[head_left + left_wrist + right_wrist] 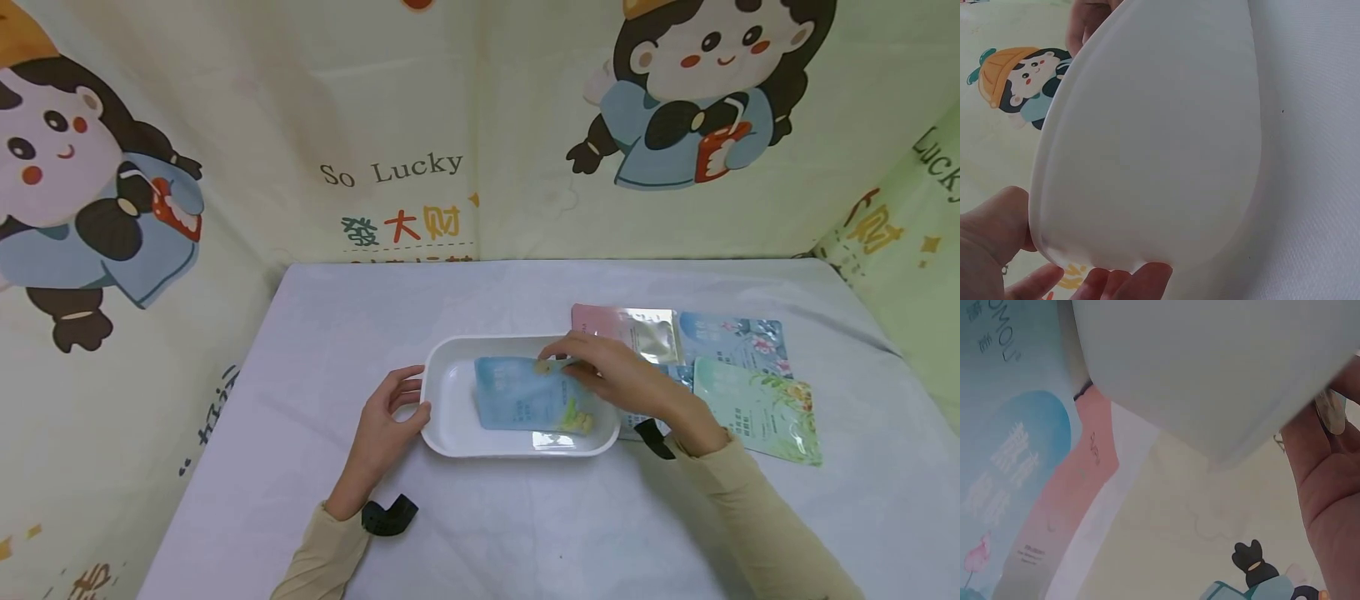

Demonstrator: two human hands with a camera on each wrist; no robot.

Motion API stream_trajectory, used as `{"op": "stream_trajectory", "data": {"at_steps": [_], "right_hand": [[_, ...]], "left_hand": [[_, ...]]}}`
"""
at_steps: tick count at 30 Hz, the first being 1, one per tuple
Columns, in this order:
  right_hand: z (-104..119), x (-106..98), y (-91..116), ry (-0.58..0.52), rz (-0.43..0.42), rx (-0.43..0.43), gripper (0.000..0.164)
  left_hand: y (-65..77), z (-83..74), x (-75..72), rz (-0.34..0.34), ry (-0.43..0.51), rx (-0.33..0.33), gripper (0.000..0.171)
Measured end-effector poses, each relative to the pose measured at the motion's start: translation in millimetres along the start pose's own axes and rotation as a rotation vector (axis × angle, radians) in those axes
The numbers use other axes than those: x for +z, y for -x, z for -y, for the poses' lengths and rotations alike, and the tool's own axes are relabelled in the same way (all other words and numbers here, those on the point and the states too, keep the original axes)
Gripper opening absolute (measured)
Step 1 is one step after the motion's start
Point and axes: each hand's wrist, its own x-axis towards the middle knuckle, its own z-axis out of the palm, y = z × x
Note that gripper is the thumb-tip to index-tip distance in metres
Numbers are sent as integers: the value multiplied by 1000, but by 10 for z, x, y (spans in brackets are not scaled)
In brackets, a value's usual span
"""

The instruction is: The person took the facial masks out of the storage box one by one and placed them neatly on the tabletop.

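Observation:
A white, rounded rectangular tray [450, 437] sits on the cloth-covered table. Inside it lies a light blue face mask packet [517, 396] with a yellow-green print at its lower right. My right hand [622, 375] reaches over the tray's far right rim and pinches the packet's upper right edge; in the right wrist view the hand [1329, 462] is partly cut off by the frame. At the left end, my left hand [386, 429] holds the tray by its rim and end wall. The left wrist view shows the fingertips [1150, 278] against that wall.
Right of the tray lie overlapping packets: a pink one with a silver panel [615, 321], a blue flowered one [738, 337] and a green one [757, 412]. Patterned cloth [405, 108] hangs behind and beside the table. Black wrist mounts [388, 515] sit on both wrists.

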Motion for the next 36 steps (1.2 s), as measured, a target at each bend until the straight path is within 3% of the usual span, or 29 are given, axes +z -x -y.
{"op": "stream_trajectory", "data": {"at_steps": [13, 27, 36], "right_hand": [[-58, -188, 83, 17, -72, -42, 44], [-17, -372, 173, -2, -90, 20, 43], [-4, -464, 219, 8, -136, -6, 45]], "left_hand": [[-13, -12, -18, -13, -28, 0, 48], [-20, -10, -16, -6, -25, 0, 48], [-8, -10, -16, -7, -20, 3, 48]]}}
